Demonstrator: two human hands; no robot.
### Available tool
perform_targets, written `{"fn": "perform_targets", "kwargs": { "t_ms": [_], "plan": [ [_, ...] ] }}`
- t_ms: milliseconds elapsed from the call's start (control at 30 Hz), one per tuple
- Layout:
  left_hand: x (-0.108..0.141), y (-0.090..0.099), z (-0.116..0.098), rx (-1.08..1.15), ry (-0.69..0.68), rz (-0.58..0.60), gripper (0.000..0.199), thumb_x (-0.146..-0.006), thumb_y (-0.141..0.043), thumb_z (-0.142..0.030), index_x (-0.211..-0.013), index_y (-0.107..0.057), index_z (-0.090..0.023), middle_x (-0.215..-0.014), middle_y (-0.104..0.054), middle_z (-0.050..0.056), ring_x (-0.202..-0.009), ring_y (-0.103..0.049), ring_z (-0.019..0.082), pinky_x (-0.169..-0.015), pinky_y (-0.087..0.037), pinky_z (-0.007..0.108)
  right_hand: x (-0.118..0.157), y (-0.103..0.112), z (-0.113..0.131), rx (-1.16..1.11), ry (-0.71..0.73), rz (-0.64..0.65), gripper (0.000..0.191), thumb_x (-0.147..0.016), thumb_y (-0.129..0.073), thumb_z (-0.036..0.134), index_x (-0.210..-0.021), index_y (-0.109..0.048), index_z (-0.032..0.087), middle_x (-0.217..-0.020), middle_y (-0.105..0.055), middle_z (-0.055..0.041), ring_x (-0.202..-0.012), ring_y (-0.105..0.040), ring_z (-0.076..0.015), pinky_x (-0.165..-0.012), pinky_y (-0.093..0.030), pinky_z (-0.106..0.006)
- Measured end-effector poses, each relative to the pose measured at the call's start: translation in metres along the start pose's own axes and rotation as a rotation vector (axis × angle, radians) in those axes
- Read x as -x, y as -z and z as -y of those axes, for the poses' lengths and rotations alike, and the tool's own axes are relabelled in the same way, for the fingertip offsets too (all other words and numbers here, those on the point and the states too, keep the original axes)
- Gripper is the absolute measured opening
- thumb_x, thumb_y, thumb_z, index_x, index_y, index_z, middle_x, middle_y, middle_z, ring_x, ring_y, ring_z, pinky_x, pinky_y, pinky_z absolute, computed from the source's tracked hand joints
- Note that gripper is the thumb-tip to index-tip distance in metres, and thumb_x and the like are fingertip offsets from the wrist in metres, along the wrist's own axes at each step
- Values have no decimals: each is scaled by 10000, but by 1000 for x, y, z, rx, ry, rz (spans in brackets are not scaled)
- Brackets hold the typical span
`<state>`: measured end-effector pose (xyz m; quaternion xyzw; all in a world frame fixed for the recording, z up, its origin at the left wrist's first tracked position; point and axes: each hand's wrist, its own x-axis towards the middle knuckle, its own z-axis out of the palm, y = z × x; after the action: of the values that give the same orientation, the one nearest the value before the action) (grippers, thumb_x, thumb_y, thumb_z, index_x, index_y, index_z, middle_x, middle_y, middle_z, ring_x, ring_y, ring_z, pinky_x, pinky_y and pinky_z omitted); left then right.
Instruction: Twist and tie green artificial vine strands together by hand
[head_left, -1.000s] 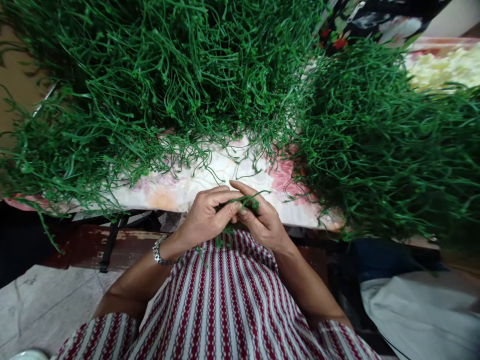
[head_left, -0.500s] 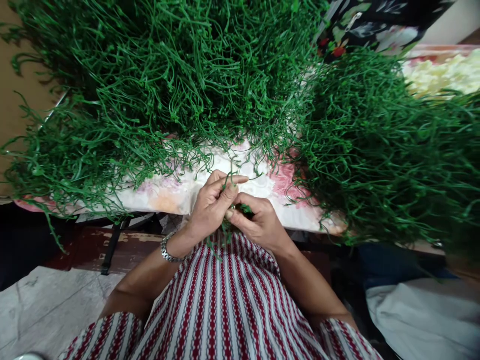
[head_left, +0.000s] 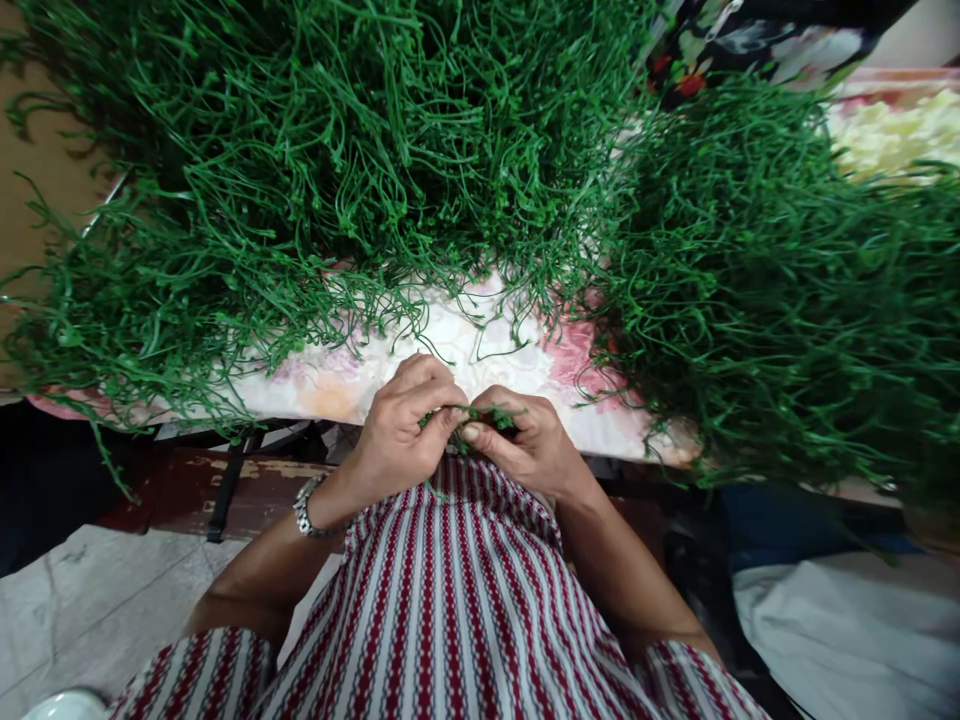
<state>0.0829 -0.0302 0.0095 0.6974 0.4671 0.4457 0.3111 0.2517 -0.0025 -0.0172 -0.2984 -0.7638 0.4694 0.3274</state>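
My left hand (head_left: 411,428), with a metal watch on its wrist, is closed with thumb and forefinger pinching thin green stems (head_left: 466,410). Close beside it, my right hand (head_left: 525,440) has its fingers curled round the same small bunch, thumb pressed on top. The fingertips of both hands almost meet, and parts of the stems are hidden inside them. They look like artificial flower stems. Just past the hands, a large heap of the same green stems (head_left: 390,150) covers the table's far side, and another pile of green stems (head_left: 765,300) lies at the right.
A pale floral tablecloth (head_left: 480,340) shows between the heaps. Pale yellow petal-like pieces (head_left: 900,135) lie at the far right, near a black floral-patterned bag or cloth (head_left: 787,45). A striped garment (head_left: 457,600) covers my lap, and grey cloth (head_left: 840,620) lies at the lower right.
My left hand has moved slightly left and down, its forefinger now curled in instead of stretched out. The stem that stood up above it now lies across between both hands.
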Motion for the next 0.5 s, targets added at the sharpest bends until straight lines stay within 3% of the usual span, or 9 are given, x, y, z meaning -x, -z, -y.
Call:
{"fn": "perform_targets", "kwargs": {
  "t_ms": [100, 267, 367, 500],
  "plan": [
    [-1, 5, 0, 12, 11, 159, 128, -790, -504, -103, -678, -545, -151, -645, -466, 1, -637, -448, 113, -594, -349, 235, -2, 4, 1, 23, 50, 106, 161, -847, -492, 229, -710, -517, 148, -618, -463, 21, -555, -397, -66, -545, -316, -197],
    [-1, 9, 7, 338, 296, 398, 181, -780, -542, -226, -621, -514, -143, -570, -407, -29, -532, -354, 82, -507, -282, 215, -3, 2, -1, -291, 61, 216, 250, -830, -506, 239, -601, -472, 146, -542, -384, 42, -486, -333, -46, -488, -280, -186],
    [1, 7, 10, 537, 397, 420, 214, -747, -597, -310, -630, -549, -136, -561, -423, -23, -508, -336, 78, -479, -266, 215, -1, -5, -5, -558, -48, 211, 294, -791, -552, 309, -560, -466, 148, -511, -385, 41, -449, -299, -45, -444, -262, -193],
    [6, -1, 13, 697, 499, 328, 263, -685, -665, -380, -641, -583, -134, -540, -435, -20, -485, -340, 74, -461, -264, 215, 0, -14, -10, -710, -131, 110, 317, -729, -591, 371, -531, -468, 156, -457, -370, 43, -416, -286, -55, -412, -244, -208]
  ]
}}
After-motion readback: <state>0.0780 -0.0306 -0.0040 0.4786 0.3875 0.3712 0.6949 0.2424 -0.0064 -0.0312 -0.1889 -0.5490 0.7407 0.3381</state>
